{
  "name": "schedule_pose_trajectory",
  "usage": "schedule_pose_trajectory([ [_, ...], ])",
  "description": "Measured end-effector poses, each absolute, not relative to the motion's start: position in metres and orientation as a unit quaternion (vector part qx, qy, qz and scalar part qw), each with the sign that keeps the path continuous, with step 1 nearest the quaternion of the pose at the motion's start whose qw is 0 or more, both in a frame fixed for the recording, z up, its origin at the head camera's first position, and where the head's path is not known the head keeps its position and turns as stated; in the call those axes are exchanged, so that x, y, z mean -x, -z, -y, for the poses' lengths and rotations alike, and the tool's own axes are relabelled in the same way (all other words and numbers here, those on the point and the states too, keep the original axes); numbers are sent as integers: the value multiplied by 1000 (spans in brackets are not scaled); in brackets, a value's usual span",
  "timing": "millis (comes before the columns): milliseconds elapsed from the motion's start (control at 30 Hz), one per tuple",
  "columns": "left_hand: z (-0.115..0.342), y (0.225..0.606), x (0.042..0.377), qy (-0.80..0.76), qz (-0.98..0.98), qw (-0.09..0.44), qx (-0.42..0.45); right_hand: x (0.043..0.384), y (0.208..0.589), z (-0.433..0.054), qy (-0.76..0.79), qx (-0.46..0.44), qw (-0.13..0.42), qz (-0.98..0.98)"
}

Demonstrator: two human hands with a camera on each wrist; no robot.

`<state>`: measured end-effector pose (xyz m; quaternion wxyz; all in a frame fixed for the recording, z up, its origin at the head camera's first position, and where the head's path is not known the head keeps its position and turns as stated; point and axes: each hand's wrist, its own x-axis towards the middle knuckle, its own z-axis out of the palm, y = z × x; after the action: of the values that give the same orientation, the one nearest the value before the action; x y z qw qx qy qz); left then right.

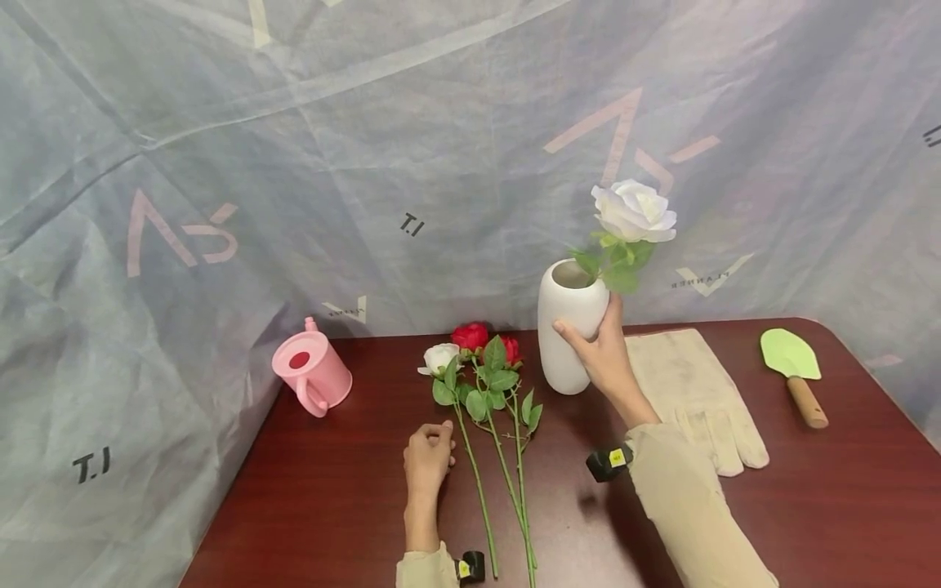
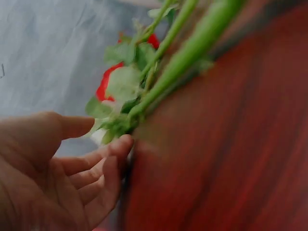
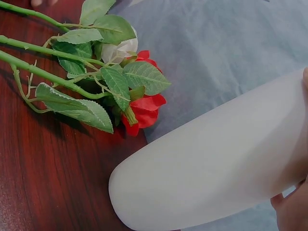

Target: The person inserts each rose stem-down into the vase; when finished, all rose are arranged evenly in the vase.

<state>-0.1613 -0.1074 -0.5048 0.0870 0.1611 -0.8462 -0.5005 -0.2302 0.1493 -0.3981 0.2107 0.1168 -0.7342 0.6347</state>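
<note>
Beside three roses (image 1: 503, 380), left fingers (image 2: 109, 183) seem loose, empty; right fingers (image 1: 615, 307) clasp one vase (image 1: 560, 347).

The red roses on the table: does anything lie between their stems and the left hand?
Yes, the lying white rose: its stem runs between the left hand and the stems of the red roses.

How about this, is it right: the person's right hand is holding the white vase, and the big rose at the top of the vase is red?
Not quite: the big rose at the top of the vase is white, not red, as the head view shows. The right hand is indeed holding the white vase.
</note>
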Motion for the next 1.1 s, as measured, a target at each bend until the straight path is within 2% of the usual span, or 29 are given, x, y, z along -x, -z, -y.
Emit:
schedule_pose_trajectory([
  [200, 96, 514, 163, 437, 885, 100, -129, 230, 398, -149, -634, -115, 211, 735],
  [467, 94, 521, 167, 387, 903, 112, -149, 230, 402, -149, -630, -112, 215, 738],
  [567, 99, 521, 167, 422, 890, 105, -137, 231, 401, -149, -628, -111, 215, 739],
  [833, 113, 523, 171, 550, 827, 43, -109, 233, 399, -149, -634, -118, 212, 734],
  [1100, 115, 527, 169, 596, 797, 51, -87, 232, 401, -149, -636, -118, 215, 732],
])
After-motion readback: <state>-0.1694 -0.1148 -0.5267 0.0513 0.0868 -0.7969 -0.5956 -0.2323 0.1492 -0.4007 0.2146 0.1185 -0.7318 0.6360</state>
